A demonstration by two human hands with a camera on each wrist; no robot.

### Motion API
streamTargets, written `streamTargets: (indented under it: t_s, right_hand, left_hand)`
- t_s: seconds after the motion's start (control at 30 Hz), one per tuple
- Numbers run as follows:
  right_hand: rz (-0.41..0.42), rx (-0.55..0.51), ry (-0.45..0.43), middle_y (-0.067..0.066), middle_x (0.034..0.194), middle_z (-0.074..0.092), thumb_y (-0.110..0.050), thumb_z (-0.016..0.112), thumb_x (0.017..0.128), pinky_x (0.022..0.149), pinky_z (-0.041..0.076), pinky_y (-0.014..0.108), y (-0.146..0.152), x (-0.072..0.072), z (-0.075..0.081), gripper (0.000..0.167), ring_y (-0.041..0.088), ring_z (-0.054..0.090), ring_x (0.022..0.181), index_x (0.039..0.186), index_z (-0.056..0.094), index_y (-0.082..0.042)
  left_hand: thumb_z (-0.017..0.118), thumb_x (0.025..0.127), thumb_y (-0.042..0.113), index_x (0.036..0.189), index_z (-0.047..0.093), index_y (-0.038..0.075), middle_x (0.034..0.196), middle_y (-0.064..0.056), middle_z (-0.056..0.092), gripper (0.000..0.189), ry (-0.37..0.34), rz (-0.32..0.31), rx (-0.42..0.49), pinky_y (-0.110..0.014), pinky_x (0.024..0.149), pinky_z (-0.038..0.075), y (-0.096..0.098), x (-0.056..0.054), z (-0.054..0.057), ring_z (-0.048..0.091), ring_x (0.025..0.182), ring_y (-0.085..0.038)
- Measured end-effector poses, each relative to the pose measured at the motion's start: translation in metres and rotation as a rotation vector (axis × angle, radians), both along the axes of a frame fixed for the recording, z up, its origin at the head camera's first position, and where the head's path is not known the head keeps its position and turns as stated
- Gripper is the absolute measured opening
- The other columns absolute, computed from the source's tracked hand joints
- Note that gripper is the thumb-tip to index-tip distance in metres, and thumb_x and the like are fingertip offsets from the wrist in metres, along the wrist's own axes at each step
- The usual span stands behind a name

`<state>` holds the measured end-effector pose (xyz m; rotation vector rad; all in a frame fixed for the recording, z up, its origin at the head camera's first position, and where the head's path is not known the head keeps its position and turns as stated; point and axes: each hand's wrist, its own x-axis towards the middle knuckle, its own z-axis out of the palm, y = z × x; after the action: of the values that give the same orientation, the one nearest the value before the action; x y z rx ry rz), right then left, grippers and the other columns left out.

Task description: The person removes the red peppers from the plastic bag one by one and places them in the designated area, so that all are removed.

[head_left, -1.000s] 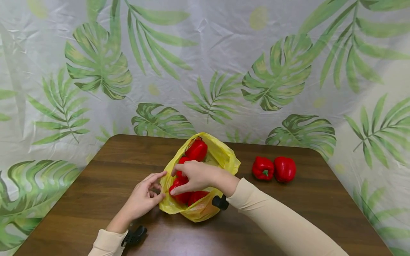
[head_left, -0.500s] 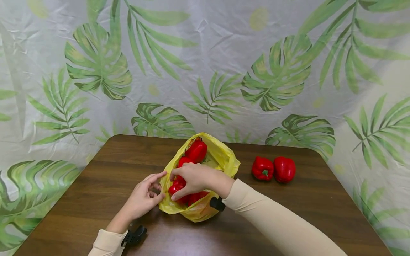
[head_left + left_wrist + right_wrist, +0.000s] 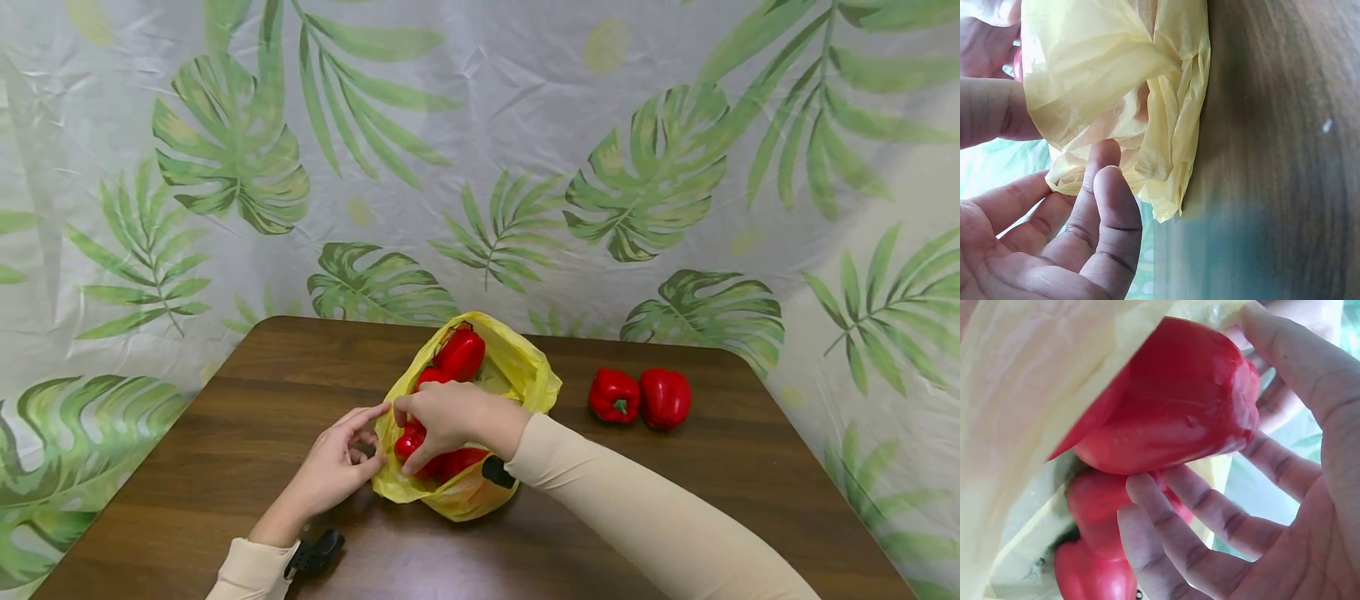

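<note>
A yellow plastic bag (image 3: 532, 375) stands with its mouth open on the table, several red bell peppers inside. At its left rim, my left hand (image 3: 337, 458) holds the bag's edge with thumb and index finger; the other fingers curl loosely in the left wrist view. My right hand (image 3: 457, 417) reaches into the bag, its thumb and fingers around a red bell pepper (image 3: 1172, 406). Beneath that one, the right wrist view shows another red pepper (image 3: 1097, 500). A further pepper (image 3: 461, 354) lies at the far side of the bag. My right hand hides part of the contents.
Two red bell peppers (image 3: 615, 396) sit side by side on the brown wooden table (image 3: 300, 375), to the right of the bag. Behind the table's far edge hangs a leaf-patterned cloth (image 3: 517, 125).
My right hand has shifted slightly left and turned a little within the bag, its forearm following. The left hand, the bag and the two peppers on the table have stayed put.
</note>
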<state>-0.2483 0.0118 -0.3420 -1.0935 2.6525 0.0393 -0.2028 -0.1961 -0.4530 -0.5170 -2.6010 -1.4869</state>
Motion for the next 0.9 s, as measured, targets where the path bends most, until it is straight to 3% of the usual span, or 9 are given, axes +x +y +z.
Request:
streamTargets:
  t_s: [0.57,0.9]
  right_hand:
    - [-0.042,0.047,0.015,-0.006,0.097,0.065,-0.043,0.086,0.088,0.069,0.055,0.031,-0.0023,-0.0024,-0.0007,0.043,0.013,0.061,0.08,0.12,0.063,-0.025]
    - [-0.049,0.043,-0.017,-0.006,0.094,0.062,-0.039,0.083,0.089,0.068,0.054,0.03,0.0021,-0.0066,0.0021,0.041,0.013,0.059,0.081,0.121,0.062,-0.025]
  left_hand:
    - [0.078,0.089,-0.003,0.154,0.056,0.002,0.142,-0.018,0.062,0.069,-0.043,-0.002,-0.012,-0.023,0.068,0.059,-0.0008,-0.0003,-0.0003,0.066,0.098,-0.01]
    - [0.078,0.087,-0.005,0.153,0.056,0.001,0.144,-0.019,0.062,0.07,-0.023,-0.007,-0.012,-0.024,0.067,0.06,0.0,-0.0016,-0.0001,0.065,0.095,-0.007]
